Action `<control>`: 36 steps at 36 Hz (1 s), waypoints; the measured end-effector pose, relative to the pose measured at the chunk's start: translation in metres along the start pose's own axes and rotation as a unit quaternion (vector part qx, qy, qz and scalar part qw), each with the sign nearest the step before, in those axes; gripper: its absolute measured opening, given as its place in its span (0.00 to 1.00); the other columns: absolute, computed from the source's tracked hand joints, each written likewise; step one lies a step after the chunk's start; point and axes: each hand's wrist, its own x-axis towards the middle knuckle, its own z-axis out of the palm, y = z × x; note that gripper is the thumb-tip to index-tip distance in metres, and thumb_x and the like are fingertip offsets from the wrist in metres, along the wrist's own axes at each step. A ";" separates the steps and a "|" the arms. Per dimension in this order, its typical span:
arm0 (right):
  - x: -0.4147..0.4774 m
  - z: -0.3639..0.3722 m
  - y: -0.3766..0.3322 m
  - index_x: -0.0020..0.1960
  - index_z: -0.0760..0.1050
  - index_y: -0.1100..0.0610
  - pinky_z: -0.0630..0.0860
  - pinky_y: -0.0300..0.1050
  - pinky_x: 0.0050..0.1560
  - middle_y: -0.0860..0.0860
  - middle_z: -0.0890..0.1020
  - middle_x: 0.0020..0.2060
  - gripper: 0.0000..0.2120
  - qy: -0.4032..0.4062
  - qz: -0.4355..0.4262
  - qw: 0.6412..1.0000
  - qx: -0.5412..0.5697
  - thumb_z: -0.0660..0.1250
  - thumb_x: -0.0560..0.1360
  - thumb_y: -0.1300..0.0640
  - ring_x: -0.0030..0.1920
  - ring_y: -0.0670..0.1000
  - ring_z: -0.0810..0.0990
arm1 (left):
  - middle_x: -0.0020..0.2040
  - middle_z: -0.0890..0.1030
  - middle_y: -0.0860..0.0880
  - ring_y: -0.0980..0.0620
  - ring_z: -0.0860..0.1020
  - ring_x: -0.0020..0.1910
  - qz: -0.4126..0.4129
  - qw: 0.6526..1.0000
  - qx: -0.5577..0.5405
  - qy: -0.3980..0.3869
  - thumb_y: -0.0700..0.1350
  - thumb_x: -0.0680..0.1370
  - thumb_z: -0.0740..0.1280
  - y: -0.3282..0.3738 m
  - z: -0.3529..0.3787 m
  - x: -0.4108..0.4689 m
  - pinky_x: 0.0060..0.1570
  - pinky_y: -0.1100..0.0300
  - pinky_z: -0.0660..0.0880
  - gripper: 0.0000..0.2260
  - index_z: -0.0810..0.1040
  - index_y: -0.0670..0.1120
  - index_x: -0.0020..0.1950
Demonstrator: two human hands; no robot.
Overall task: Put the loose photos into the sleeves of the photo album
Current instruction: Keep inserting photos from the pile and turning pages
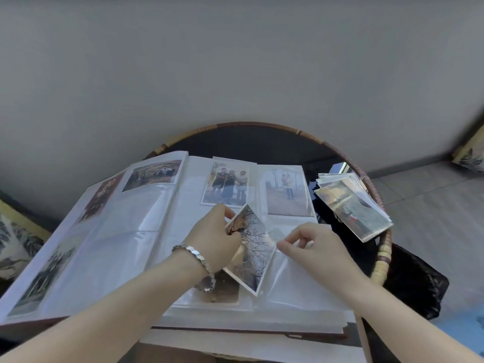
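The photo album (125,231) lies open on a round table, with photos in several sleeves on both pages. My left hand (213,241) grips a loose photo of bare trees (252,248) by its upper left edge, tilted over the lower half of the right page. My right hand (313,244) pinches the clear edge of an empty sleeve (293,281) just right of that photo. A stack of loose photos (353,205) lies at the table's right, beside the album.
The round table has a rattan rim (377,195) and a dark top. A black bag (416,281) sits below the rim at the right. Patterned cushions (15,244) show at the far left and at the upper right. A grey wall stands behind.
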 end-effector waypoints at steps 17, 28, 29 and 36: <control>-0.043 -0.001 0.033 0.66 0.71 0.47 0.45 0.32 0.71 0.39 0.64 0.69 0.35 -0.151 -0.227 0.932 -0.238 0.54 0.69 0.26 0.70 0.36 0.53 | 0.48 0.80 0.47 0.49 0.78 0.41 0.067 0.994 0.029 0.087 0.40 0.79 0.59 -0.013 0.023 -0.021 0.41 0.55 0.74 0.10 0.63 0.52 0.56; -0.042 -0.007 0.022 0.74 0.56 0.46 0.31 0.23 0.62 0.32 0.48 0.67 0.45 -0.189 -0.240 0.907 -0.291 0.46 0.61 0.28 0.68 0.30 0.40 | 0.47 0.74 0.57 0.57 0.74 0.42 0.070 0.994 0.078 -0.037 0.45 0.73 0.70 -0.012 0.012 -0.023 0.35 0.69 0.67 0.33 0.55 0.52 0.71; -0.042 -0.006 0.021 0.74 0.58 0.46 0.31 0.23 0.62 0.33 0.49 0.67 0.44 -0.183 -0.238 0.911 -0.284 0.46 0.62 0.28 0.68 0.31 0.41 | 0.50 0.74 0.55 0.56 0.74 0.45 0.077 0.993 0.088 -0.035 0.45 0.73 0.70 -0.013 0.011 -0.024 0.37 0.69 0.67 0.34 0.54 0.52 0.72; -0.046 0.002 0.028 0.57 0.79 0.50 0.71 0.46 0.60 0.46 0.79 0.60 0.28 -0.108 -0.268 0.896 -0.337 0.57 0.68 0.33 0.62 0.46 0.75 | 0.61 0.73 0.52 0.55 0.72 0.52 0.134 0.983 0.123 -0.012 0.43 0.74 0.68 -0.012 0.010 -0.028 0.44 0.72 0.62 0.33 0.54 0.51 0.74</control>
